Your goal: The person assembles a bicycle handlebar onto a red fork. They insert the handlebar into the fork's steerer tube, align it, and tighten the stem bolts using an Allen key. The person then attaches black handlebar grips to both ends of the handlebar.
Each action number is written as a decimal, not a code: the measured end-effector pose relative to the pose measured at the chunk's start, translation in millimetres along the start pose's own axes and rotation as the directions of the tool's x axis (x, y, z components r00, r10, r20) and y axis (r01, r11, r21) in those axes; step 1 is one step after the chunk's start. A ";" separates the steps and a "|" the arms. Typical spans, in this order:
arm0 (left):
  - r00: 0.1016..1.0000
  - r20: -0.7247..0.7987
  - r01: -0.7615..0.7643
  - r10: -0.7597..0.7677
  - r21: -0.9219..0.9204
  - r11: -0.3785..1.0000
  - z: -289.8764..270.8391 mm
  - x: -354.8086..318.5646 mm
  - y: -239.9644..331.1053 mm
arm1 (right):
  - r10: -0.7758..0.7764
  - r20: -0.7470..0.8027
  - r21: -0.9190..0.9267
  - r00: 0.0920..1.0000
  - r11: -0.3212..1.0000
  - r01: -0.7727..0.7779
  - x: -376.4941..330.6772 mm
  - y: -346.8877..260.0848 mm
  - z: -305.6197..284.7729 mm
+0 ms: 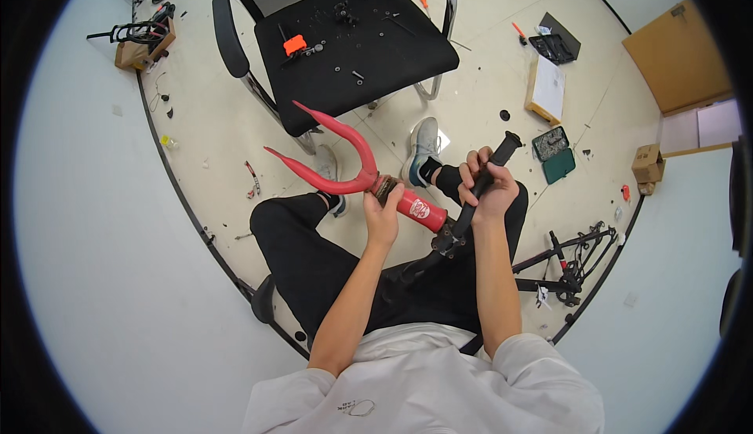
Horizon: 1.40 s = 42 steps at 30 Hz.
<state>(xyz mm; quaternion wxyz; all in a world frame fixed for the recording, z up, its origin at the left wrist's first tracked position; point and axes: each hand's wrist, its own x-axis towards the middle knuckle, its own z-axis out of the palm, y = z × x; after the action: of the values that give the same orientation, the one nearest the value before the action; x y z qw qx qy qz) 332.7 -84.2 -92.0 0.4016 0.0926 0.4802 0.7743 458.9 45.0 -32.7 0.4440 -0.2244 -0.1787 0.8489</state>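
Observation:
A red bicycle fork [364, 171] points up and left over my lap, its two prongs spread apart. Below its crown sits a short red head tube [421, 209] with a white emblem. At the tube's lower end a black stem [447, 241] clamps a black handlebar [463, 219]. My left hand [382, 218] is closed round the upper end of the head tube, beside the dirty crown area. My right hand [492, 185] wraps round the handlebar near its black grip [506, 150]. The other half of the bar runs down across my dark trousers, hard to make out there.
Ahead stands a black office chair [408, 49] with small bolts, metal parts and an orange item [295, 45] on its seat. A bicycle frame [565, 265] lies at right. An opened green case [558, 165], a flat box [545, 89] and scattered parts lie on the floor.

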 end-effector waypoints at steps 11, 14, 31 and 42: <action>0.997 -0.072 -0.001 0.007 0.076 0.997 -33.2 -3.9 1.3 | 0.080 -0.146 -0.215 0.986 0.970 -0.111 12.2 1.2 28.9; 0.971 -0.109 0.168 -0.212 -0.320 0.932 -47.2 -7.2 30.0 | 0.076 -0.078 -0.197 0.994 0.976 -0.090 12.0 -2.4 21.8; 0.986 -0.111 0.072 -0.126 -0.399 0.914 -69.1 37.2 33.8 | 0.141 -0.028 -0.208 0.990 0.967 -0.144 12.0 -0.9 31.8; 0.980 -0.094 0.110 -0.177 -0.484 0.868 -86.8 29.9 17.9 | 0.257 -0.064 0.107 0.964 0.962 -0.249 23.6 10.8 -9.3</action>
<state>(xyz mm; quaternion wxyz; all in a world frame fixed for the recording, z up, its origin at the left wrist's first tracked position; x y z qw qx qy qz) 257.5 -124.8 -129.8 0.4350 -0.0977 0.3065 0.8410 444.8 59.8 -51.2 0.3488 -0.2557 -0.0893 0.8972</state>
